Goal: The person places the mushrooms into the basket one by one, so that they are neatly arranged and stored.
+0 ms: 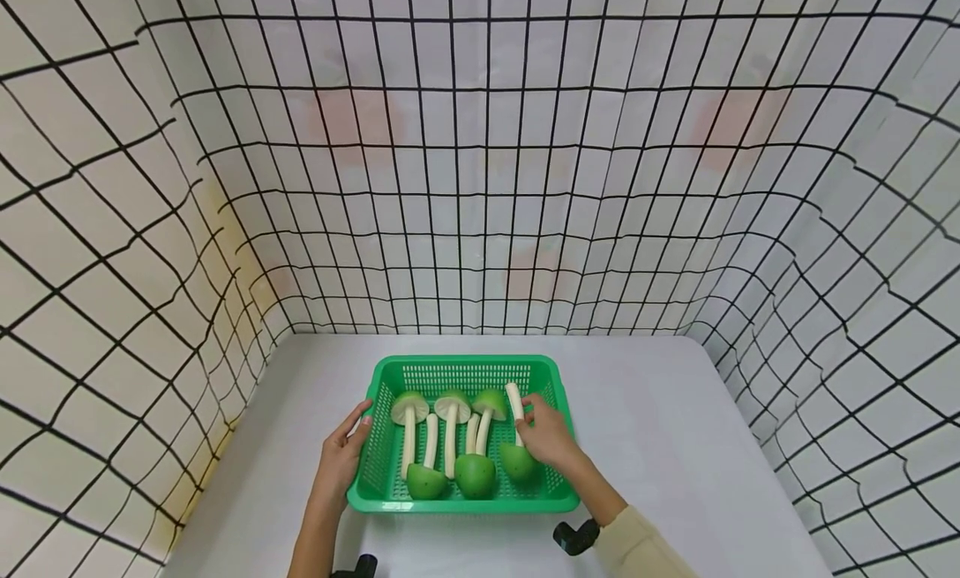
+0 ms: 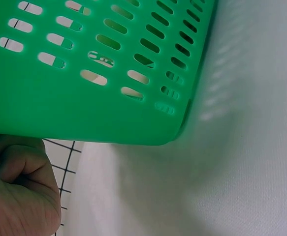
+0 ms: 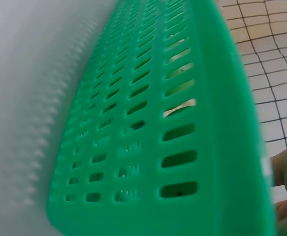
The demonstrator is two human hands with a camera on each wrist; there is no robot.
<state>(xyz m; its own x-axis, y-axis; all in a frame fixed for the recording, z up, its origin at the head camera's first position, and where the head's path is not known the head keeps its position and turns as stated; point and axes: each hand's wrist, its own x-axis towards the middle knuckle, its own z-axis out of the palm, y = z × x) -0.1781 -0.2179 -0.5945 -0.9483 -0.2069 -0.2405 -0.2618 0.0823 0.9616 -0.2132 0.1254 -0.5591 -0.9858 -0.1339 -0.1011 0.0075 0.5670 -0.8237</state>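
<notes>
A green plastic basket (image 1: 465, 506) stands on the white tabletop and holds several toy mushrooms with green caps and long white stems. Three lie with their caps toward the back, such as the left one (image 1: 409, 410). The others have caps toward the front, among them the front-middle mushroom (image 1: 476, 476). My right hand (image 1: 551, 435) reaches over the basket's right side and pinches the rightmost mushroom (image 1: 514, 401) by its stem, its cap low in the basket. At the left rim, my left hand (image 1: 343, 455) grips the edge, its fingers curled in the left wrist view.
Black wire grid (image 1: 487, 178) rises at the back and both sides, with pale cloth behind it. White tabletop (image 1: 645, 420) extends to both sides of the basket. A black wrist device (image 1: 576, 538) sits by my right sleeve (image 1: 641, 545).
</notes>
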